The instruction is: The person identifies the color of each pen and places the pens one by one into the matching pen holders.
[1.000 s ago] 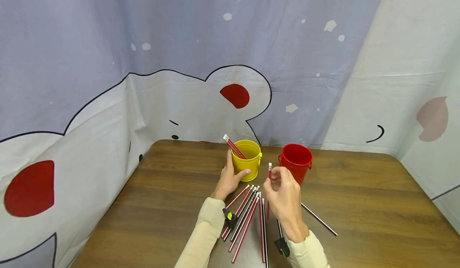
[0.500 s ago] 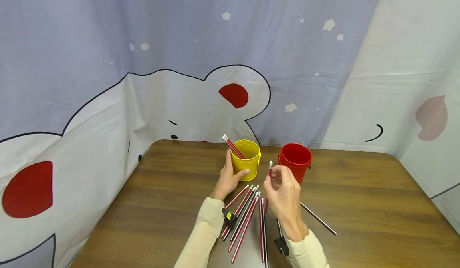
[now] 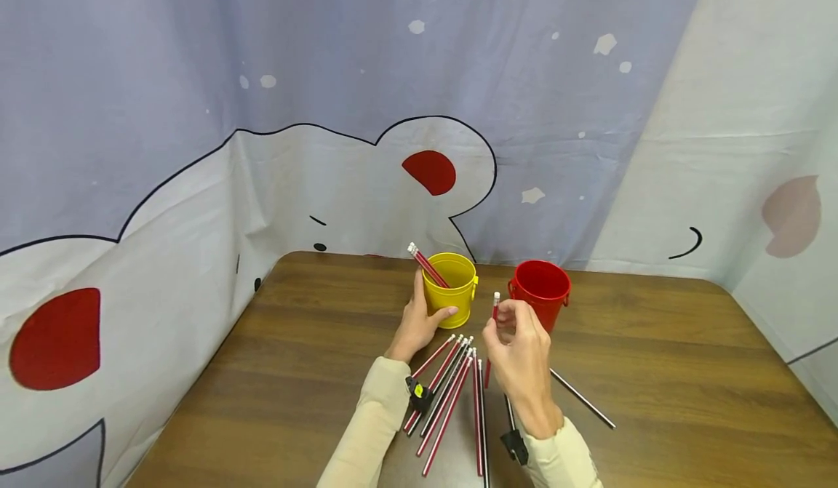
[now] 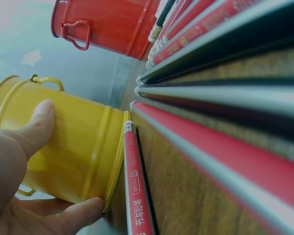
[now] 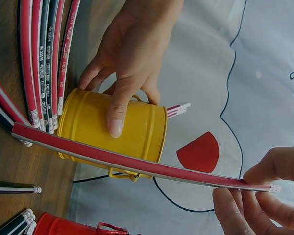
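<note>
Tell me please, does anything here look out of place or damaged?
Nothing looks damaged or spilled. Only one black pencil stands out: it slants rightward past the right hand, apart from the fanned pencils.

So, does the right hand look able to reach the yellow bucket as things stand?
Probably yes: the right hand is nearby, with only the red pencil it pinches between it and the right side of the yellow bucket, a side the left hand leaves free.
</note>
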`<state>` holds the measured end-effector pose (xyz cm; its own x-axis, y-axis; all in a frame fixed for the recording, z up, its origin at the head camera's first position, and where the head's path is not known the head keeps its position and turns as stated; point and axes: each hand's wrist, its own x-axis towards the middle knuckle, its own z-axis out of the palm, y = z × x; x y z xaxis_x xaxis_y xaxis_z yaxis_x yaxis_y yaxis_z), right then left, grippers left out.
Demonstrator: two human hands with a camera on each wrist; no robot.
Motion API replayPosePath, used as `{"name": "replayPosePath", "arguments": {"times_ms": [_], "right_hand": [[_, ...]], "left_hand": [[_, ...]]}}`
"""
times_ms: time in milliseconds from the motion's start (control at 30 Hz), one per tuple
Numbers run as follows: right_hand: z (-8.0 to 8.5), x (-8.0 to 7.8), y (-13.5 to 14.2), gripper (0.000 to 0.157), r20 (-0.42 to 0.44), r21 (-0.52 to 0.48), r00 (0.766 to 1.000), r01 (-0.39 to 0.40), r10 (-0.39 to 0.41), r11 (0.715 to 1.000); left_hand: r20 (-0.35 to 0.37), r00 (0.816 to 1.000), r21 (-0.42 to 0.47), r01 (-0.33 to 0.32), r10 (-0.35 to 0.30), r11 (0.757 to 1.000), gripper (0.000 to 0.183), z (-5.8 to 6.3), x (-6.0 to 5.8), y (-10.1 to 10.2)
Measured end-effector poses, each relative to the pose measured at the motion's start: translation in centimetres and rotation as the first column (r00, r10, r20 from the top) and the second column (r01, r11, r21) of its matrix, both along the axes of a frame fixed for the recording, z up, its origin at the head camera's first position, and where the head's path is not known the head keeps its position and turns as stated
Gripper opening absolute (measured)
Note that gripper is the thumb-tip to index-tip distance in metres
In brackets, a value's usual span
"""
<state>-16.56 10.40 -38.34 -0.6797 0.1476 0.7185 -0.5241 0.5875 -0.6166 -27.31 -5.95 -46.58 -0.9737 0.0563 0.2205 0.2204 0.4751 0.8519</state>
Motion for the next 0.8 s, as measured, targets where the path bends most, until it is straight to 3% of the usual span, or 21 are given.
{"name": "replayPosePath", "arguments": {"times_ms": [367, 800], "right_hand": [[0.5, -0.5, -0.1, 0.02, 0.025, -0.035, 1.0, 0.002, -0.001, 0.999], [3.4, -2.8, -0.9, 0.017, -0.047, -0.061, 0.998, -0.045, 0.043, 0.997]], "left_hand": [[0.03, 1.0, -0.022, 0.007, -0.006, 1.0, 0.099, -0.1, 0.2, 0.0], [0.003, 1.0, 0.008, 0.008, -0.008, 1.0, 0.098, 0.2, 0.1, -0.1]]}}
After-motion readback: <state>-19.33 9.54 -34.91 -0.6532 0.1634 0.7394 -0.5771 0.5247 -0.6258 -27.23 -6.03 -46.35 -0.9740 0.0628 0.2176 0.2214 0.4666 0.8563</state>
